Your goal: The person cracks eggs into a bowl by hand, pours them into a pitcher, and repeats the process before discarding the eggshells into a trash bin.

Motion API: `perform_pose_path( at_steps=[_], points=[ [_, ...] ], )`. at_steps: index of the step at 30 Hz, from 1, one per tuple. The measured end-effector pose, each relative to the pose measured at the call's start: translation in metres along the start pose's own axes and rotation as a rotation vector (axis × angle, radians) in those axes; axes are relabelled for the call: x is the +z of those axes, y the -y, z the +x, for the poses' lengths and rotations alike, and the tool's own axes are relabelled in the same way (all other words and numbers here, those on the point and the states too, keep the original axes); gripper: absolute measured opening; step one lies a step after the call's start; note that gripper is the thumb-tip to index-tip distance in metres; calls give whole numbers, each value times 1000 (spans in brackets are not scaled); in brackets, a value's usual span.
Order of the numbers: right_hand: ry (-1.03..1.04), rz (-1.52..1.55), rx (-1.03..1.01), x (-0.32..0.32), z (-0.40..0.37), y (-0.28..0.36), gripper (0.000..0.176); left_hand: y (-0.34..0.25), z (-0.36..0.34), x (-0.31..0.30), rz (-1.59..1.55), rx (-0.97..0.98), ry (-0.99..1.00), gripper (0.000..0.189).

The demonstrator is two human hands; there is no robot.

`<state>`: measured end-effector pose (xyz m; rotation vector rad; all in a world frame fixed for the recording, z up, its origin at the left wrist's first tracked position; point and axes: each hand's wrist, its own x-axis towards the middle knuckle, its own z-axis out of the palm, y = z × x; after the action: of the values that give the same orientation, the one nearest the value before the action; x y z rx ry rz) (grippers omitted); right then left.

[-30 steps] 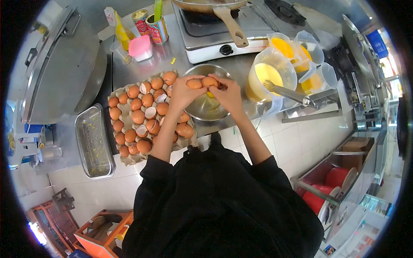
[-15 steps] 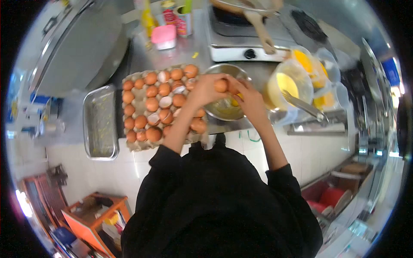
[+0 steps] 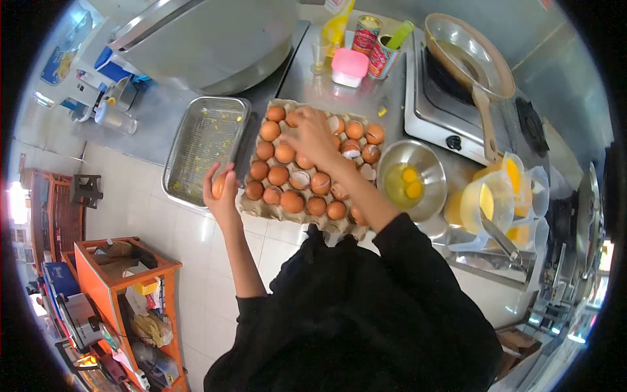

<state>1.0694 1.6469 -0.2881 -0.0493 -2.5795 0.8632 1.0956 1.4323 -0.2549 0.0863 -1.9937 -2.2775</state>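
My left hand (image 3: 221, 196) is closed around a brown egg (image 3: 219, 186) at the left edge of the egg tray, near the wire-lined metal pan (image 3: 171, 166). Over the back of the cardboard egg tray (image 3: 251, 208), my right hand (image 3: 312, 138) reaches down among the eggs with its fingers bent; what its fingertips hold, if anything, is hidden. Whole brown eggs (image 3: 292, 202) and several cracked shells (image 3: 299, 179) sit in the tray. To its right, a steel bowl (image 3: 431, 171) holds two yolks (image 3: 411, 183) in clear egg white.
A gas stove (image 3: 434, 124) with a frying pan (image 3: 499, 72) stands at the back right. Plastic jugs (image 3: 499, 199) of yellow liquid are at the right. Behind the tray are a pink-lidded tub (image 3: 351, 65) and cans (image 3: 367, 36). A large metal vessel (image 3: 222, 39) stands back left.
Both hands have left the bowl and moved left, the right over the tray and the left to its left edge with an egg. The view has shifted, and the bowl's two yolks now show.
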Motion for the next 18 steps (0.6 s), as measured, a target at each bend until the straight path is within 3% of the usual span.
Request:
perform_pose_path(
  at_steps=[6,7,10,11,14,18],
  points=[
    [359,-354,61,29,64,-32,35,5,1,-24,-143,-257,-111,41],
    [368,-350,52,27,66,-33,35,9,2,-25,-132,-269,-83,35],
    [389,-188,150,-3,70,-21,37,22,7,-24,-560,-396,175,29],
    [390,-109,207,-13,68,-20,37,25,10,-15,-480,-400,228,28],
    [73,469,158,-40,34,-40,40,7,-5,42,-457,-486,398,31],
    [-353,817,458,-116,-70,-38,38,10,-40,124,-378,-635,775,32]
  ],
)
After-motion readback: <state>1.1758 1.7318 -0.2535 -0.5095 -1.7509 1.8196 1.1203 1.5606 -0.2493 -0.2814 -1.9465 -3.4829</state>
